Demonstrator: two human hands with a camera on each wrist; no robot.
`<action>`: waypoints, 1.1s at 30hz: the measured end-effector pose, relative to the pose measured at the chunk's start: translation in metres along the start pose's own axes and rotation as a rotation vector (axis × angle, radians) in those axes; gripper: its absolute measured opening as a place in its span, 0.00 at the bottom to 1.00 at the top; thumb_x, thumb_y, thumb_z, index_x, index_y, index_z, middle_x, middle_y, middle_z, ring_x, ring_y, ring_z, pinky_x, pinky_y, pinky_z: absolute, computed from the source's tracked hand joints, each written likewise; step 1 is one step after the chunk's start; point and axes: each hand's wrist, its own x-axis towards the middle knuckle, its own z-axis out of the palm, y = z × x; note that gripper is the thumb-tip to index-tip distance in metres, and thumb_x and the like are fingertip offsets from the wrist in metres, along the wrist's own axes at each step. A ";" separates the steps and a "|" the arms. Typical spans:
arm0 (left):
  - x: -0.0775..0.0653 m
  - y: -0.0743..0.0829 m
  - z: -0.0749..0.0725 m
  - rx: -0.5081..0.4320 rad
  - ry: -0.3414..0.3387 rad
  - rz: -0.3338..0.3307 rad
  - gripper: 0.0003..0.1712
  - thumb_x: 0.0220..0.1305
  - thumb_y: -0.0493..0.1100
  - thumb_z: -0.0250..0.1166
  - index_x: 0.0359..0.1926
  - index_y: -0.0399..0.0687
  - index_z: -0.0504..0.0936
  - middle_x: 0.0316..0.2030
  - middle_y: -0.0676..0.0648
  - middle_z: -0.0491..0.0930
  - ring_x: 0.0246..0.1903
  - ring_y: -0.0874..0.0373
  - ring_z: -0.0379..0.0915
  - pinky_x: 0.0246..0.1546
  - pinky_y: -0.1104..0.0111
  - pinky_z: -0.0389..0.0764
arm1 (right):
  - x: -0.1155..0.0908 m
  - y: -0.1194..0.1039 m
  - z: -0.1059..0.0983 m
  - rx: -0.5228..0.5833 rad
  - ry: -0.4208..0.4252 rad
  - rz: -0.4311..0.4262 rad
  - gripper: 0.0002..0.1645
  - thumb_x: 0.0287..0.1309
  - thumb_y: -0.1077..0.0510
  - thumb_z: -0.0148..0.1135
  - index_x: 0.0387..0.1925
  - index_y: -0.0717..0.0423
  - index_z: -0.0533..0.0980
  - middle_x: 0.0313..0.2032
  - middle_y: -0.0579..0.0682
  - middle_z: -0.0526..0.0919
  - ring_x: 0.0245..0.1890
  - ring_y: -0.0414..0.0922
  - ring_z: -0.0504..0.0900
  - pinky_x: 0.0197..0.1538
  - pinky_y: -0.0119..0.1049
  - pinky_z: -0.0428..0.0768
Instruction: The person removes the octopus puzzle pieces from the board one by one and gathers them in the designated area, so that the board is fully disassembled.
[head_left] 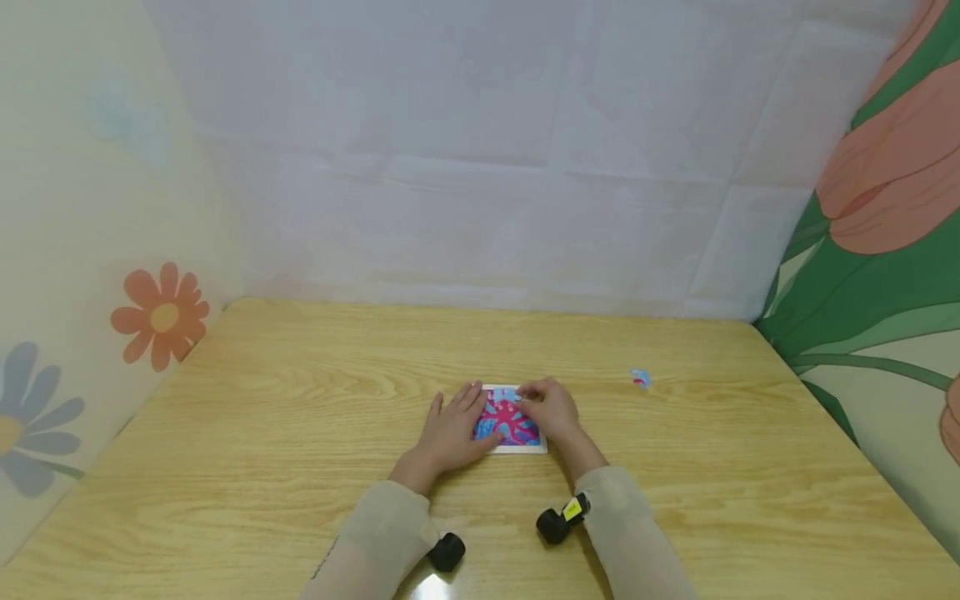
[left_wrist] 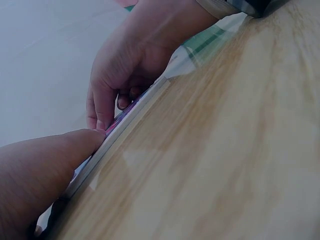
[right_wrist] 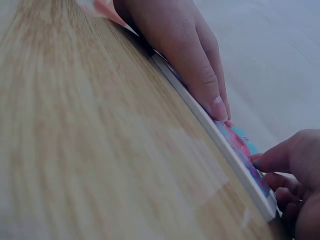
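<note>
A jigsaw puzzle with a pink octopus on blue lies flat on the table in a thin white frame. My left hand rests across the puzzle's left side, fingers straight and thumb along its near edge. At the upper right of the picture, my right hand has thumb and forefinger brought together, pinching a small puzzle piece that the fingers mostly hide. Its other fingers curl beside the frame's right edge. A loose blue and pink puzzle piece lies apart, farther to the right.
The wood-grain table reaches back to a white cloth backdrop. Painted walls with flowers stand at both sides. Black wrist cameras hang at both sleeves, low over the near part of the table.
</note>
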 end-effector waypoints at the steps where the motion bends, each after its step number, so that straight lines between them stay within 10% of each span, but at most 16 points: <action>1: 0.000 0.000 0.000 0.000 0.000 0.001 0.41 0.55 0.63 0.50 0.61 0.39 0.58 0.63 0.44 0.51 0.62 0.53 0.41 0.55 0.48 0.38 | 0.000 0.000 0.000 0.004 0.001 -0.003 0.08 0.43 0.61 0.64 0.30 0.57 0.79 0.28 0.48 0.73 0.30 0.44 0.71 0.35 0.37 0.70; 33: 0.000 0.001 0.000 -0.007 0.003 -0.008 0.41 0.54 0.62 0.51 0.61 0.40 0.59 0.63 0.44 0.51 0.62 0.52 0.41 0.55 0.48 0.38 | 0.003 0.004 0.003 0.168 0.039 -0.046 0.04 0.42 0.67 0.62 0.26 0.61 0.78 0.22 0.47 0.75 0.23 0.41 0.71 0.28 0.32 0.71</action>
